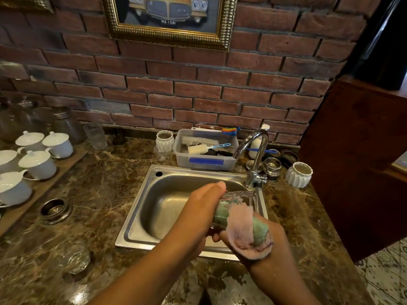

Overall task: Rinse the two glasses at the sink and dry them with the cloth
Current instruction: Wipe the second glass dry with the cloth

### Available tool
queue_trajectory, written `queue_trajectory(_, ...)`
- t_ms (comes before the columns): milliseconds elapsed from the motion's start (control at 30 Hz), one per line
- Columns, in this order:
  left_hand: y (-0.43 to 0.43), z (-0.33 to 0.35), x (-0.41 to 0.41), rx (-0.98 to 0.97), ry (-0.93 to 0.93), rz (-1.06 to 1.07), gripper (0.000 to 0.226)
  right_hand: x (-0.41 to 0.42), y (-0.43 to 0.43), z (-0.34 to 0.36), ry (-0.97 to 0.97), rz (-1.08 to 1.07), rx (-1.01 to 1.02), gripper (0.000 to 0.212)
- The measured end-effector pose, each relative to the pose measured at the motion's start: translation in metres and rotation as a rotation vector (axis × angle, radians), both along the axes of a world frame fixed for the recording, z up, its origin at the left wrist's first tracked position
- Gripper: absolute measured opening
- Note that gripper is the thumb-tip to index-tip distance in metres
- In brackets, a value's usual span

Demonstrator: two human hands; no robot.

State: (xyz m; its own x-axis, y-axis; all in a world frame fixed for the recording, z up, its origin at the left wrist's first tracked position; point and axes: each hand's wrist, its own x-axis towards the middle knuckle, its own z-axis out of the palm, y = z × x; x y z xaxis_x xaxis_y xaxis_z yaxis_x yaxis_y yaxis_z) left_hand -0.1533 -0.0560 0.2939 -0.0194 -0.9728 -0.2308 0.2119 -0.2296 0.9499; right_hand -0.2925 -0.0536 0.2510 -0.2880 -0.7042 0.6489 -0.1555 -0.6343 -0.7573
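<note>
Over the right side of the steel sink (141,208), my left hand (198,208) grips a clear glass (244,198) lying on its side. A pink and green cloth (244,227) is stuffed into the glass's mouth and spills out over my right hand (271,234), which holds the cloth; most of that hand is hidden under it. A second clear glass (76,256) lies on the marble counter to the left of the sink, near the front edge. The chrome tap (255,159) stands at the sink's back right corner, and no water runs from it.
A plastic tub of brushes (206,160) sits behind the sink. White lidded cups (37,164) fill a wooden tray at the left. A metal ring (55,210) lies left of the sink. Two white ribbed pots (299,175) and small metal parts stand near the tap.
</note>
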Motion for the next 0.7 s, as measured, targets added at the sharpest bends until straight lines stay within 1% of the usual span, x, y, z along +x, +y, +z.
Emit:
queue_trajectory(33, 0.002, 0.000, -0.004, -0.135, -0.113, 0.035, 0.029, -0.005, 0.008, 0.011, -0.007, 0.060, 0.143, 0.042)
queue_trajectory(67, 0.004, -0.002, -0.006, -0.283, -0.231, 0.064, 0.028, -0.006, 0.022, 0.030, 0.030, 0.309, 0.433, 0.037)
queue_trajectory(100, 0.005, -0.006, -0.007, -0.434, -0.334, 0.091, 0.026, -0.006, 0.027, 0.048, -0.038, 0.503, 0.532, 0.032)
queue_trajectory(133, 0.006, -0.011, -0.004, -0.578, -0.433, 0.114, 0.026, 0.002, 0.029, 0.047, -0.151, 0.557, 0.597, 0.034)
queue_trajectory(167, 0.005, -0.014, 0.001, -0.714, -0.538, 0.120, 0.026, -0.001, 0.027, 0.045, -0.272, 0.585, 0.708, 0.043)
queue_trajectory(200, 0.003, -0.018, 0.006, -0.839, -0.648, 0.106, 0.027, -0.005, 0.025, 0.043, -0.419, 0.627, 0.766, 0.055)
queue_trajectory(233, 0.002, -0.021, 0.010, -0.938, -0.732, 0.083, 0.027, -0.001, 0.021, 0.045, -0.546, 0.681, 0.857, 0.062)
queue_trajectory(267, 0.001, -0.024, 0.013, -0.985, -0.769, 0.061, 0.028, -0.002, 0.020, 0.047, -0.591, 0.721, 0.923, 0.062)
queue_trajectory(300, 0.001, -0.025, 0.014, -0.965, -0.744, 0.048, 0.030, -0.001, 0.017, 0.047, -0.599, 0.741, 0.973, 0.057)
queue_trajectory(333, 0.002, -0.025, 0.014, -0.898, -0.675, 0.049, 0.031, 0.000, 0.017, 0.047, -0.565, 0.730, 0.983, 0.051)
queue_trajectory(400, 0.005, -0.023, 0.009, -0.679, -0.521, 0.073, 0.028, 0.001, 0.017, 0.046, -0.549, 0.682, 0.938, 0.043)
queue_trajectory(433, 0.007, -0.019, 0.006, -0.538, -0.430, 0.064, 0.025, 0.002, 0.016, 0.045, -0.505, 0.661, 0.894, 0.042)
queue_trajectory(467, 0.008, -0.013, 0.002, -0.390, -0.325, 0.033, 0.022, 0.001, 0.016, 0.045, -0.392, 0.612, 0.847, 0.043)
queue_trajectory(500, 0.007, -0.006, 0.000, -0.257, -0.219, -0.003, 0.022, -0.001, 0.016, 0.044, -0.224, 0.578, 0.782, 0.043)
queue_trajectory(533, 0.005, 0.000, 0.000, -0.159, -0.126, -0.024, 0.023, -0.002, 0.015, 0.043, -0.058, 0.539, 0.722, 0.041)
queue_trajectory(600, 0.001, 0.013, 0.005, -0.008, -0.002, -0.035, 0.027, -0.010, 0.013, 0.039, 0.220, 0.500, 0.604, 0.030)
queue_trajectory(633, -0.001, 0.017, 0.008, 0.070, 0.047, -0.051, 0.030, -0.013, 0.015, 0.041, 0.331, 0.514, 0.521, 0.033)
queue_trajectory(667, -0.003, 0.020, 0.011, 0.150, 0.087, -0.073, 0.033, -0.015, 0.019, 0.044, 0.420, 0.490, 0.467, 0.040)
queue_trajectory(700, -0.004, 0.022, 0.012, 0.212, 0.120, -0.095, 0.037, -0.014, 0.021, 0.044, 0.560, 0.425, 0.418, 0.042)
